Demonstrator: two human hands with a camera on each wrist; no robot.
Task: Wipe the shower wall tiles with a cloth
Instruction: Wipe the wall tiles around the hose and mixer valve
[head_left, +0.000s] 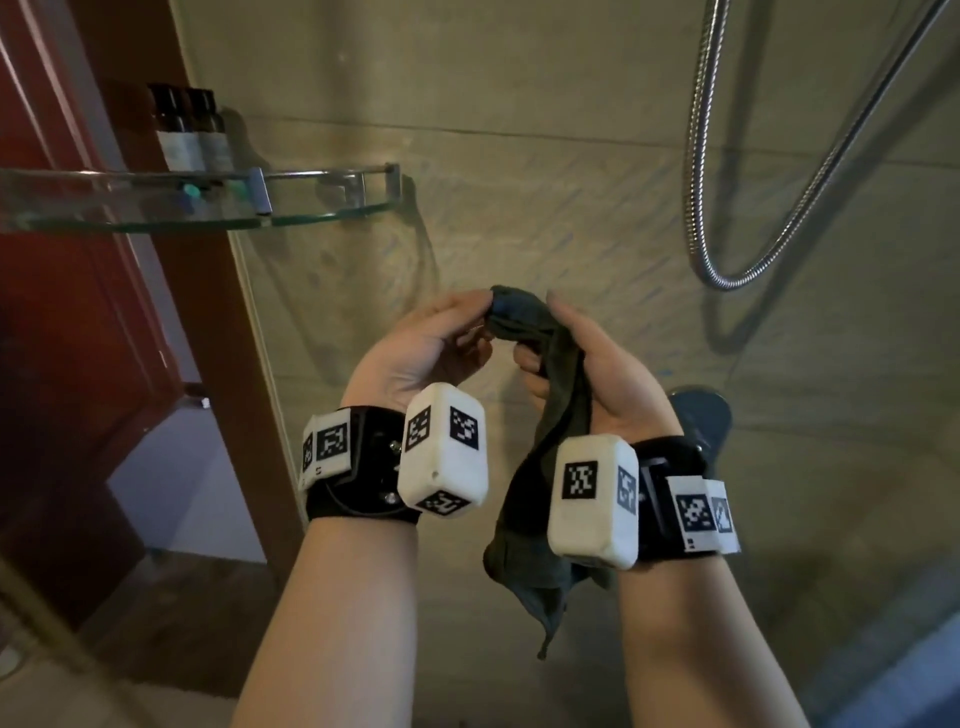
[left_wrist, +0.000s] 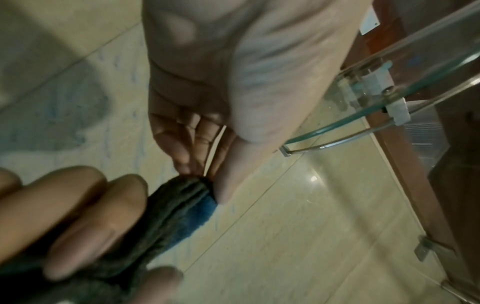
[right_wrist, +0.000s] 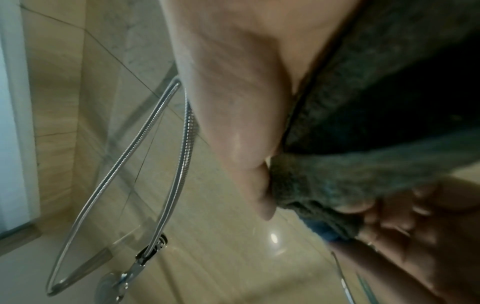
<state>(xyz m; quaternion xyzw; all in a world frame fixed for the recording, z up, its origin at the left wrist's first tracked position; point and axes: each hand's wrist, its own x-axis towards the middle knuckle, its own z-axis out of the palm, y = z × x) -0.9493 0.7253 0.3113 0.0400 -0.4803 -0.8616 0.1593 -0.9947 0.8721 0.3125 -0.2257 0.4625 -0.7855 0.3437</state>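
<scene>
A dark grey-green cloth (head_left: 556, 395) with a blue patch at its top hangs between both hands in front of the beige shower wall tiles (head_left: 545, 218). My left hand (head_left: 441, 338) pinches the cloth's upper end with thumb and fingertips. My right hand (head_left: 576, 358) grips the cloth in its palm, and the rest trails down past the wrist. In the left wrist view the cloth (left_wrist: 171, 214) meets the left fingertips (left_wrist: 197, 164). The right wrist view shows the cloth (right_wrist: 363, 144) bunched against the palm. Faint blue streaks mark the tiles (left_wrist: 64, 107).
A glass corner shelf (head_left: 291, 215) with a chrome rail carries dark bottles (head_left: 187, 130) at upper left, beside a red-brown door frame (head_left: 104, 312). A metal shower hose (head_left: 727, 260) loops down at the right, above a chrome fitting (head_left: 701, 410). A glass panel stands at far right.
</scene>
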